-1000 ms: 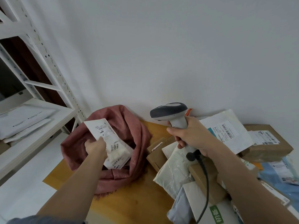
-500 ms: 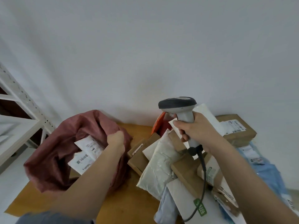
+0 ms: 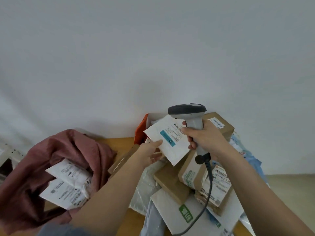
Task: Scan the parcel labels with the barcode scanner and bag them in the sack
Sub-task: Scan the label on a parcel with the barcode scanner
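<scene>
My right hand (image 3: 203, 138) grips the handle of a grey barcode scanner (image 3: 189, 113), its dark head pointing left above the parcel pile. My left hand (image 3: 150, 153) pinches the lower left corner of a white mailer (image 3: 167, 142) with a teal-marked label, held up just left of the scanner. The pink cloth sack (image 3: 56, 155) lies open at the left on the wooden table (image 3: 119, 142). Two white labelled parcels (image 3: 68, 186) lie inside its mouth.
A heap of parcels fills the right of the table: brown cardboard boxes (image 3: 172, 183), a box at the back (image 3: 221, 126), white mailers (image 3: 172, 212) and blue bags (image 3: 250, 160). An orange box (image 3: 141, 130) stands against the white wall. The scanner cable (image 3: 208, 193) hangs over the pile.
My left hand left the sack, where the earlier white parcel now lies, and moved right to take a white mailer from the pile. The view turned right; the shelf went out of sight.
</scene>
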{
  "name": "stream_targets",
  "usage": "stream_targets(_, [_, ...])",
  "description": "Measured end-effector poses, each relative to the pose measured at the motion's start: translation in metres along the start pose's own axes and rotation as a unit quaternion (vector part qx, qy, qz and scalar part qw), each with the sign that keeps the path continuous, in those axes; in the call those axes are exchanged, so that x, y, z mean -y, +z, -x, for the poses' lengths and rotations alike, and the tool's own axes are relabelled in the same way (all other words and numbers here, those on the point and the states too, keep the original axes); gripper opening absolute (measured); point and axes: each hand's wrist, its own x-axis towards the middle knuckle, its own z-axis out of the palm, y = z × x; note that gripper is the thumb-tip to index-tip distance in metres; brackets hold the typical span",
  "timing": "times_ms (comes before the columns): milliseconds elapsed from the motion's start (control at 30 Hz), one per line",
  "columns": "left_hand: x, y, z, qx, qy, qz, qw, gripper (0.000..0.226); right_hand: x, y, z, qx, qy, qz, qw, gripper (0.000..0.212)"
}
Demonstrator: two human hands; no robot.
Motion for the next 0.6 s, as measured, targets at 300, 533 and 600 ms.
stream_targets(300, [0.013,0.014,0.001,-0.050,0.051,0.054,0.996,0.027,-0.007,-0.013,0.005,0.012,-0.002,-0.003,1.000,0.011])
stream_targets(533, [0.007,-0.021,0.008,-0.070,0.126,0.123,0.982,0.011,0.002,0.000,0.008,0.033,-0.013,-0.015,0.999,0.011])
stream_targets(600, [0.003,-0.036,0.014,-0.087,0.164,0.118,0.976,0.004,0.006,0.005,0.007,0.036,-0.015,-0.017,0.999,0.013])
